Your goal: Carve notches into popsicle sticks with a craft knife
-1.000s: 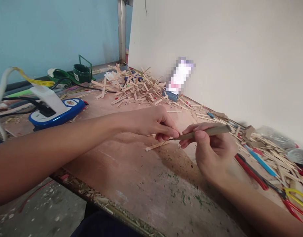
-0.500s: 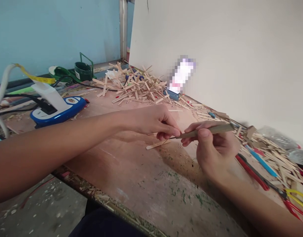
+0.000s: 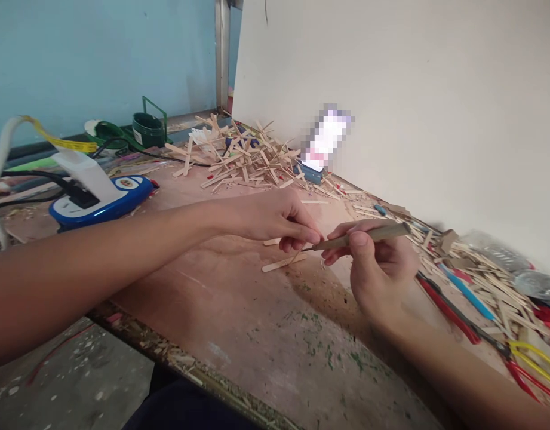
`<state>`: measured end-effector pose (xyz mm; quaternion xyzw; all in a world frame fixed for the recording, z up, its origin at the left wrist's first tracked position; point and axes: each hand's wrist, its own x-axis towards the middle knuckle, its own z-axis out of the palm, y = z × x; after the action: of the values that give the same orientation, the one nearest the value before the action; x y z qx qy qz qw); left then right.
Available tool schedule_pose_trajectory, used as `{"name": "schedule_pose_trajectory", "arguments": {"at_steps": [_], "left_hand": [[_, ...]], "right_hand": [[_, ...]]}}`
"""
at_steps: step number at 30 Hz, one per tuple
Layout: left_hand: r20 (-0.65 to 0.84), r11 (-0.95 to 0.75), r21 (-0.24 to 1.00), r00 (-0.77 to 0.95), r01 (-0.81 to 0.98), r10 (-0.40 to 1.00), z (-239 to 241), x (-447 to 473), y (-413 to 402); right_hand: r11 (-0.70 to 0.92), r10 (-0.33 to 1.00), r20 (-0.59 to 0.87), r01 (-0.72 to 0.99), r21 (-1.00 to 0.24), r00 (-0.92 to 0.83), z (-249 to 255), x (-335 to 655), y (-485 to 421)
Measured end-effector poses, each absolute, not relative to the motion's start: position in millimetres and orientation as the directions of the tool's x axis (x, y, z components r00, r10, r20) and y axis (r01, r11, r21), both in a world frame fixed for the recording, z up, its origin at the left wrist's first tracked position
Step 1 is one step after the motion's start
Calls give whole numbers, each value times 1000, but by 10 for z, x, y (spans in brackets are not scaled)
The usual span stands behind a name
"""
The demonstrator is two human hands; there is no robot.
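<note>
Right hand (image 3: 382, 263)'s gripping a brown-handled tool (image 3: 366, 236); left hand (image 3: 286, 218)'s pinched closed by its tip, can't tell from here on what, near a flat stick (image 3: 277, 264).

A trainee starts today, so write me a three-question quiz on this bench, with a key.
1. Which hand grips the tool by its thick handle: A) left, B) right?
2. True or false: a black plug sits in the blue-and-white power strip.
3. Fill in: beyond the left hand lies a heap of wooden ____.

Key: 1. B, the right hand; 2. True; 3. sticks.
</note>
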<state>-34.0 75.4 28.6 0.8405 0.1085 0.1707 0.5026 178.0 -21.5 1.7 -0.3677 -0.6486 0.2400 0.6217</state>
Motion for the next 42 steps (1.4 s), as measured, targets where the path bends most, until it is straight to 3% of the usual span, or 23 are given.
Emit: {"name": "schedule_pose_trajectory", "arguments": {"at_steps": [20, 27, 42], "left_hand": [[121, -516, 853, 932, 77, 341, 301, -363, 767], [130, -478, 877, 935, 47, 329, 304, -341, 746], [134, -496, 867, 941, 41, 312, 288, -352, 777]], "right_hand": [[589, 806, 574, 293, -753, -145, 155, 1758, -183], [647, 759, 642, 239, -724, -110, 264, 1776, -222], [599, 798, 586, 287, -748, -139, 217, 1719, -231]]}}
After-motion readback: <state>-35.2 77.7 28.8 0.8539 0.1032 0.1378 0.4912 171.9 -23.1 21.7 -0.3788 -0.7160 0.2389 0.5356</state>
